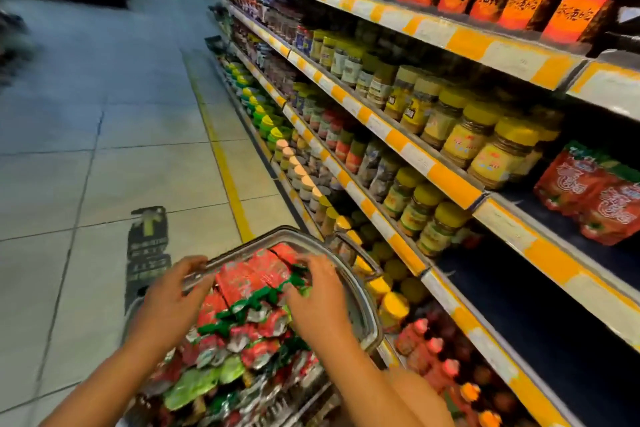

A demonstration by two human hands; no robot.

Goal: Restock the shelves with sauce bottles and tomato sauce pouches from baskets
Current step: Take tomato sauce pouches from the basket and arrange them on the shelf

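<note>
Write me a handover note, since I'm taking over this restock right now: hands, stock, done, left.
Left hand: fingers curled over the basket rim, on the pouches' left side.
Right hand: fingers on the red tomato sauce pouches; grip unclear.
Stock: basket piled full, in front of the shelves.
Done: a few pouches on shelf, far right.
Left: move basket pouches into the dark bare shelf space.

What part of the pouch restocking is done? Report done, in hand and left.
Done: a few red tomato sauce pouches already stand on the dark shelf at right.
In hand: the left hand and right hand are both down in the grey plastic basket, fingers curled among the red and green pouches; no pouch is lifted clear.
Left: the basket looks heaped full, and much of that shelf shows bare.
</note>
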